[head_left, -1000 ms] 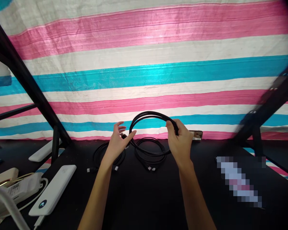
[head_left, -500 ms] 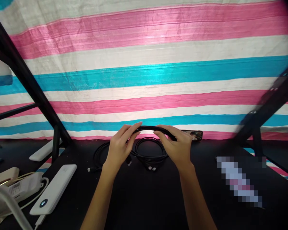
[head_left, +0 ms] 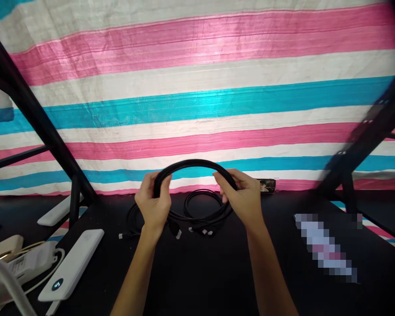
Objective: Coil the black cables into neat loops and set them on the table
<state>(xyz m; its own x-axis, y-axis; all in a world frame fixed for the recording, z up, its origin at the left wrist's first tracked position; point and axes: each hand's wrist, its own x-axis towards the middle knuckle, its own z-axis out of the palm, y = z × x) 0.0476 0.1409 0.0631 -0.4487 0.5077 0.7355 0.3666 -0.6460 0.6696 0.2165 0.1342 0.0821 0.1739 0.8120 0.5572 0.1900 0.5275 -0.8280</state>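
Observation:
A looped black cable [head_left: 192, 164] arches between my two hands, raised above the black table [head_left: 200, 276]. My left hand [head_left: 153, 199] is closed round its left side, thumb on the inner edge. My right hand [head_left: 243, 195] grips the right side the same way. Below and behind them, other coiled black cables [head_left: 202, 218] lie on the table. Several plugs with pale ends show there: one plug [head_left: 175, 230] below my left hand, one plug [head_left: 127, 236] further left, and others near the middle. My hands hide parts of the coils.
On the left lie a white power bank [head_left: 74, 263], a second white slab-shaped device [head_left: 57, 211] and a white power strip [head_left: 33, 263] with cords. A phone [head_left: 267, 186] leans at the back. A blurred-out object [head_left: 325, 245] lies right. Black frame bars [head_left: 49, 136] flank a striped sheet [head_left: 217, 101].
My hands have moved apart, the left one to the left. The held cable has opened from a flattened bundle into a higher, wider arch, and more of the plug beneath my left hand shows.

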